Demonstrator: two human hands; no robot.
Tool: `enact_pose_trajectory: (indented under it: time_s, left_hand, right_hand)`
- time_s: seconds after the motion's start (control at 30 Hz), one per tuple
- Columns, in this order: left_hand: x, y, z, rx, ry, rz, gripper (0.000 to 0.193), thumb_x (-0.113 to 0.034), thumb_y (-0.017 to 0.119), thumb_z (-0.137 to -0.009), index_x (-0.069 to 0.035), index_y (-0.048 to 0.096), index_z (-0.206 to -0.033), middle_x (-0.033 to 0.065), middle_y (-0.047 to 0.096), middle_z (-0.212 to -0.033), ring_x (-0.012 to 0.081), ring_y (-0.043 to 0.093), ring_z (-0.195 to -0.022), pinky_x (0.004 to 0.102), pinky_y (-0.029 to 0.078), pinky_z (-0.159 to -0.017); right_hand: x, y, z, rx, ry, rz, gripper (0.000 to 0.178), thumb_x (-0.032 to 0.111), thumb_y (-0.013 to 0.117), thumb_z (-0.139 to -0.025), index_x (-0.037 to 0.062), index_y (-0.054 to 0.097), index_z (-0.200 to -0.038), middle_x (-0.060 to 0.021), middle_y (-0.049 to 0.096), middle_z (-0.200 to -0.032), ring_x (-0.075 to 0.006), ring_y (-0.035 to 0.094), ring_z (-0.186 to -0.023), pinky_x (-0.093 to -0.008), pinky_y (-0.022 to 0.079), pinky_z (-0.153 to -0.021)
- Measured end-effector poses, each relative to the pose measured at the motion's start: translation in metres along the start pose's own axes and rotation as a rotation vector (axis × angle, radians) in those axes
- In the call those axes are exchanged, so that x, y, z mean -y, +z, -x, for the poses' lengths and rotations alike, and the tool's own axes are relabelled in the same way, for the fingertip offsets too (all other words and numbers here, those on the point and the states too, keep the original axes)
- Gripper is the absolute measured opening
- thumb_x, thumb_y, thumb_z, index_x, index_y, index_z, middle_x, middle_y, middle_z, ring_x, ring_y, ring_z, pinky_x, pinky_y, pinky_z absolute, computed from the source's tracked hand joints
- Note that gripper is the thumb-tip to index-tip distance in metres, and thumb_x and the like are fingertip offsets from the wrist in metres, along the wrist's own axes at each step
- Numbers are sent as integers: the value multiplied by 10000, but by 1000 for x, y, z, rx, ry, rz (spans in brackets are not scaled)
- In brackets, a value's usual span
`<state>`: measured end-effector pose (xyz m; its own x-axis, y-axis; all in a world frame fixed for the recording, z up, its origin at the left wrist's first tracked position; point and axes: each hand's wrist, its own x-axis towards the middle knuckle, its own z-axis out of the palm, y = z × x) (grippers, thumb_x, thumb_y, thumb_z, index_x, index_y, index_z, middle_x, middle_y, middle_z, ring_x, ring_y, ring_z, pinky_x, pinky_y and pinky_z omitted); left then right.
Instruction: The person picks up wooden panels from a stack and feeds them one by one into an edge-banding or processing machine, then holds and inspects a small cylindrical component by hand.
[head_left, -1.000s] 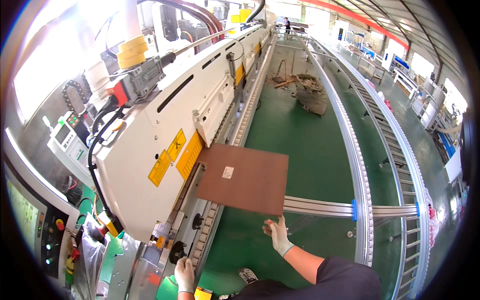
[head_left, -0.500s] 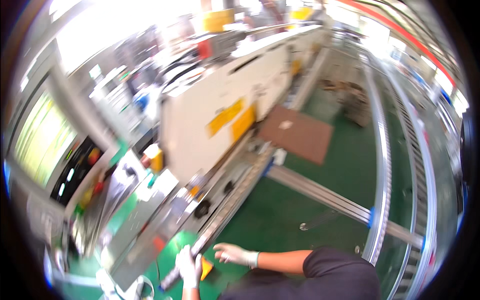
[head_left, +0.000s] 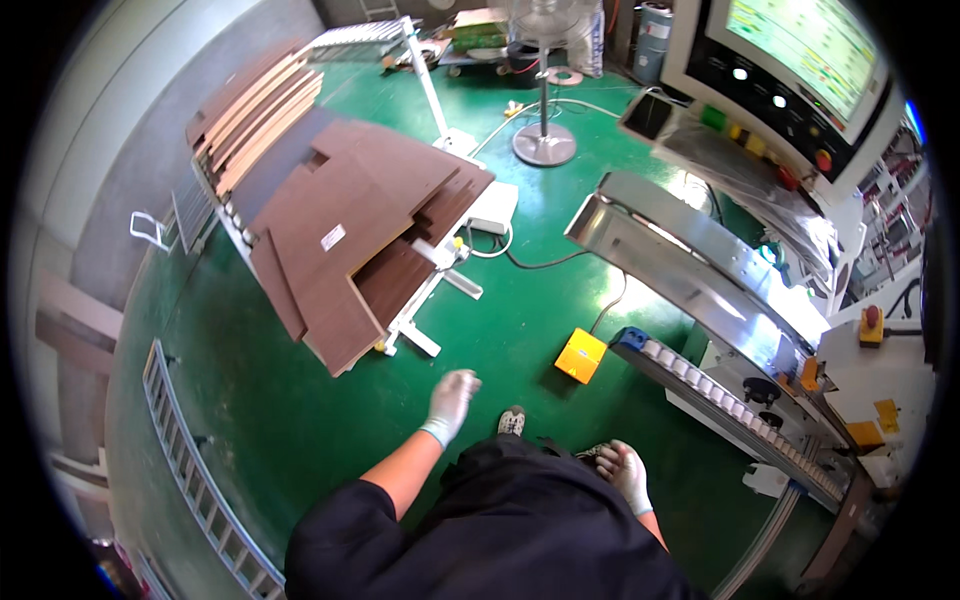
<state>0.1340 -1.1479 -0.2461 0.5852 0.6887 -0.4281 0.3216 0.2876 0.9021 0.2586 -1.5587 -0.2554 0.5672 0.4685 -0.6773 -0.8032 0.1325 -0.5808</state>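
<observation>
- Fingers (head_left: 465,382) of the left hand (head_left: 449,406) are bending only loosely, parted from the palm and clamping nothing visible
- Right hand (head_left: 622,474) is hanging before the dark clothing, its fingers curling together in a loose fist; nothing is showing in it
- Brown panels (head_left: 350,195) are lying flat and overlapping ahead of the left hand, not touching it, on a white-framed rack (head_left: 421,341), probably so that their weight is staying spread
- Pale label (head_left: 333,237) is facing up on one panel, likely for easy reading
- Stacked boards (head_left: 262,112) are sitting farther back, edges showing
- Yellow box (head_left: 581,356) is resting on the green floor (head_left: 480,350), perhaps set low for a foot
- Conveyor track (head_left: 720,401) is running just beside that box, pale pads facing up, presumably for bearing flat pieces
- Control screen (head_left: 800,50) is standing beyond, raised seemingly for viewing
</observation>
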Motion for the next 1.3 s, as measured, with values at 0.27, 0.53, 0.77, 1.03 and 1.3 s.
enact_pose_trajectory:
  time_s: [0.27, 0.53, 0.77, 1.03, 1.3]
  left_hand:
    - [-93, -145, 0, -296, -67, 1038, 703, -645, 493, -1004, -38, 553, -1355, 115, 571, -1380, 258, 604, -1191, 406, 541, -978]
    - [-101, -132, -7, -299, 92, 1151, 395, -307, 649, -1037, -89, 576, -1358, 67, 632, -1300, 208, 592, -1204, 369, 512, -1072]
    - [-48, -206, 111, -439, -85, 1080, 295, -286, 629, -1000, -151, 647, -1261, -12, 677, -1252, 187, 633, -1149, 353, 536, -922]
    - [-60, -216, 154, -438, 124, 1225, 492, -390, 489, -1054, -108, 539, -1455, 70, 603, -1428, 262, 594, -1298, 454, 532, -1036]
    - [-64, -214, 154, -366, 246, 1204, 492, -277, 574, -1019, -19, 535, -1436, 131, 612, -1414, 319, 591, -1293, 481, 494, -1089]
  right_hand:
    - [43, 162, -49, 32, -88, 376, 453, 347, 556, -1081, 11, 555, -1384, -145, 697, -1175, -209, 696, -992, -330, 577, -864]
    - [26, 218, -70, 210, 128, 509, 402, 291, 525, -1086, 29, 563, -1387, -151, 692, -1224, -235, 697, -1035, -360, 583, -884]
    - [58, 298, -102, 371, 35, 525, 439, 303, 512, -1090, 29, 527, -1432, -139, 675, -1268, -255, 681, -1100, -387, 565, -939]
    - [22, 440, -133, 596, 226, 358, 464, 260, 580, -1064, 29, 476, -1453, -115, 653, -1304, -258, 664, -1147, -448, 555, -976]
    - [7, 457, -117, 730, 208, 196, 308, 173, 633, -1036, 36, 586, -1308, -51, 695, -1174, -179, 691, -1041, -404, 600, -899]
